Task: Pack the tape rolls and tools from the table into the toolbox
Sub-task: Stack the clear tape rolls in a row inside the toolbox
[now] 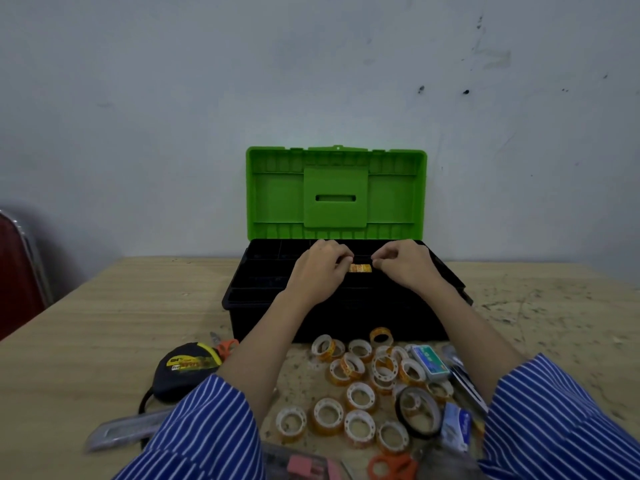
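A black toolbox point(346, 320) stands open at the back of the wooden table, its green lid point(277, 195) upright. Over its top tray my left hand point(318, 271) and my right hand point(405, 268) pinch the two ends of a small orange-printed stack of tape rolls point(360, 268). Several clear tape rolls point(360, 396) lie loose on the table in front of the box, between my forearms. A black-and-yellow tape measure point(187, 368) sits to their left. A black tape roll point(399, 405) lies among them at the right.
A grey utility knife point(121, 431) lies near the front left edge. Orange scissors point(391, 467), a staples box point(431, 362), a blue packet point(457, 424) and orange-handled pliers point(227, 346) surround the rolls. A red chair point(17, 271) stands at the left; a wall is close behind.
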